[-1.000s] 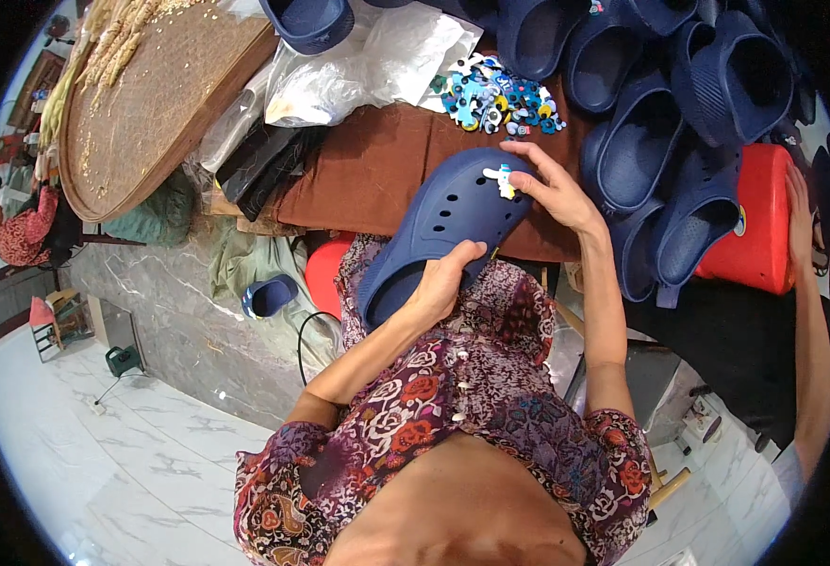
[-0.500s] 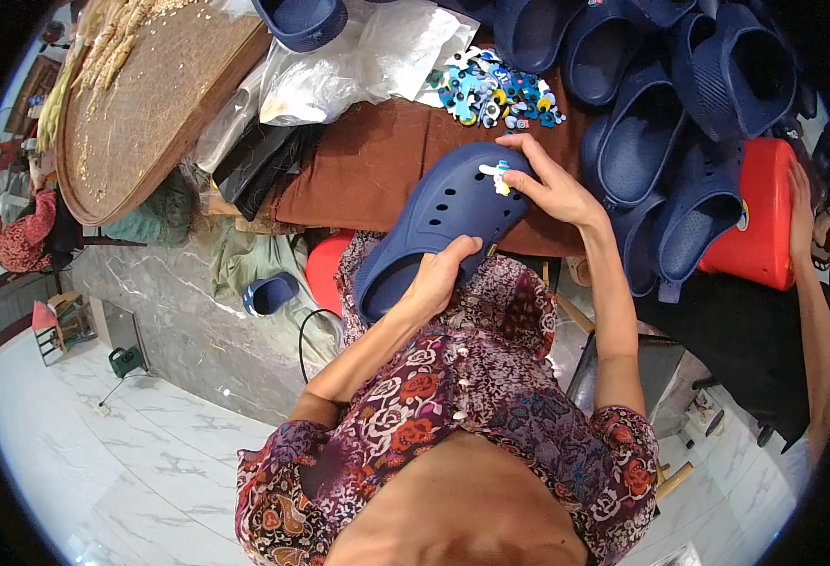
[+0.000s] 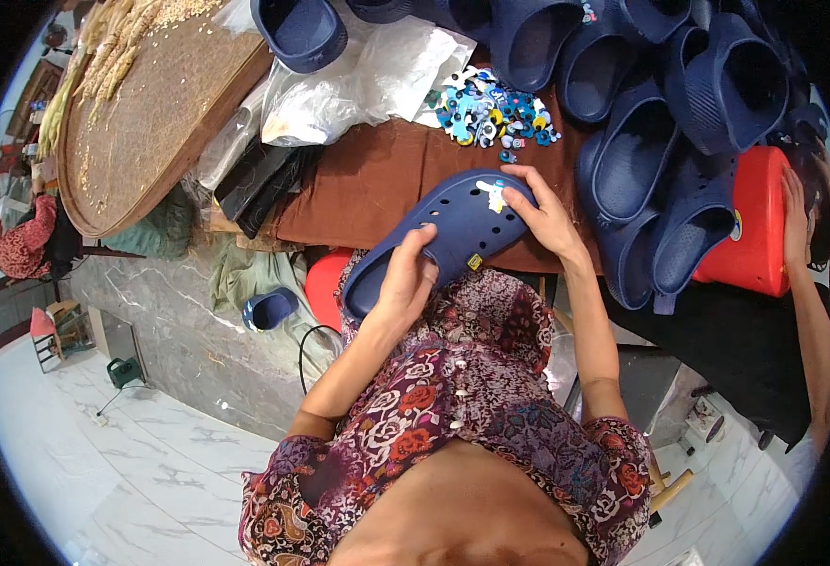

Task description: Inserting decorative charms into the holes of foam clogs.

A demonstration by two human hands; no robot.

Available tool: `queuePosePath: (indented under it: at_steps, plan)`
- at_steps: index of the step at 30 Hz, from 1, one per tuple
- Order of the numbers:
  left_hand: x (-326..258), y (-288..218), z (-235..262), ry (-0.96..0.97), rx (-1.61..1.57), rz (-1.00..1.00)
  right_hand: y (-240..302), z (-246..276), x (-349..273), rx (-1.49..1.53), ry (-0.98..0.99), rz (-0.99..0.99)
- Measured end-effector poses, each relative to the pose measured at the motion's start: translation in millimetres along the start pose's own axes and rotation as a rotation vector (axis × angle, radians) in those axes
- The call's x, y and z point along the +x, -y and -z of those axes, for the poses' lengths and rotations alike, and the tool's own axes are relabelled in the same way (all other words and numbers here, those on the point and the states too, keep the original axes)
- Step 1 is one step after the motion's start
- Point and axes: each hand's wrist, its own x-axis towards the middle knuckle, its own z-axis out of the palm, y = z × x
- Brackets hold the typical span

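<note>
A navy clog with round holes [image 3: 455,219] is held in front of me over my lap, its toe pointing up and to the right. My left hand [image 3: 406,280] grips it by the heel opening, thumb lying on the upper. At the toe, my right hand [image 3: 549,224] wraps the far side, with its thumb against a small white, blue and yellow shoe charm [image 3: 494,196]. That charm sits on the toe holes; whether it is fully seated I cannot tell. A small yellow-and-black badge [image 3: 474,261] shows on the clog's near side.
Loose colourful charms [image 3: 500,115] lie heaped on brown cloth [image 3: 340,203] beyond the clog. Several navy clogs [image 3: 634,151] are piled to the right, beside a red plastic stool [image 3: 753,222] touched by another person's hand [image 3: 794,217]. A woven tray [image 3: 156,123] stands left.
The clog has turned, its toe swinging slightly down. My left hand has shifted from the clog's near side to the heel opening and upper. My right hand stays at the toe.
</note>
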Motion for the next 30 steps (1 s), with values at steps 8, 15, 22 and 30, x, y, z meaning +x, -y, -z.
queuePosePath:
  at_steps: [8,15,22,30]
  plan:
    - [2,-8,1,0.037,-0.021,0.021,1,16,28,-0.141,-0.303,0.093]
    - [7,-5,4,0.056,-0.009,0.026,2,11,84,-0.462,-0.412,0.202]
    - [6,-4,6,0.023,0.023,0.02,-2,8,100,-0.46,-0.461,0.134]
    - [9,-5,-5,0.084,0.08,0.057,-5,17,104,-0.487,-0.497,0.145]
